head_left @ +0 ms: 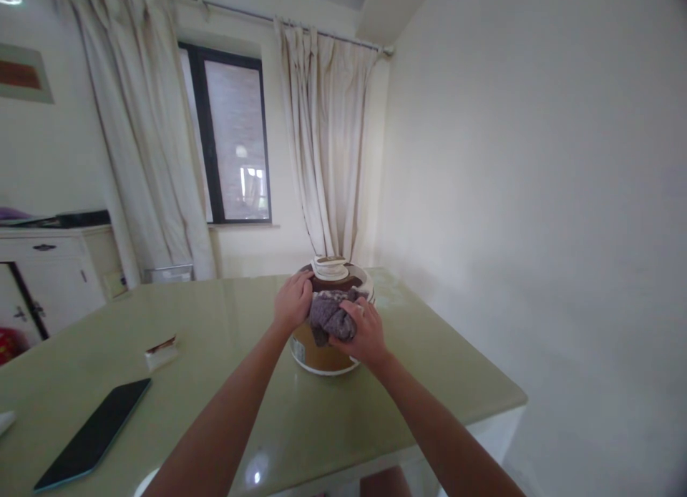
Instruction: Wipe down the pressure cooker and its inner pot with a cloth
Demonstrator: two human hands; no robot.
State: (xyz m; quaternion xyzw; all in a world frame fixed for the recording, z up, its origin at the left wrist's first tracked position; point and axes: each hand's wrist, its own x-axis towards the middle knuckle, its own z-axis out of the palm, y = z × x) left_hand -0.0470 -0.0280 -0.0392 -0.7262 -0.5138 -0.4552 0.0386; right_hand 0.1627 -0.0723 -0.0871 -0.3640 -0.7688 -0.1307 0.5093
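Observation:
A round rice cooker [320, 354] with a tan body, brown lid and white top handle stands on the pale green table [429, 368], near its far right part. My left hand [293, 302] rests on the cooker's left upper side, fingers curled against the lid. My right hand [365, 332] presses a crumpled grey-purple cloth [330, 317] against the cooker's front, with a ring on one finger. Both arms reach forward from the bottom of the view.
A dark phone [94, 434] lies on the table at the near left, with a small white and brown packet [161, 352] beyond it. A white cabinet [51, 275] stands at the left wall. Curtains and a window are behind the table. The right wall is close.

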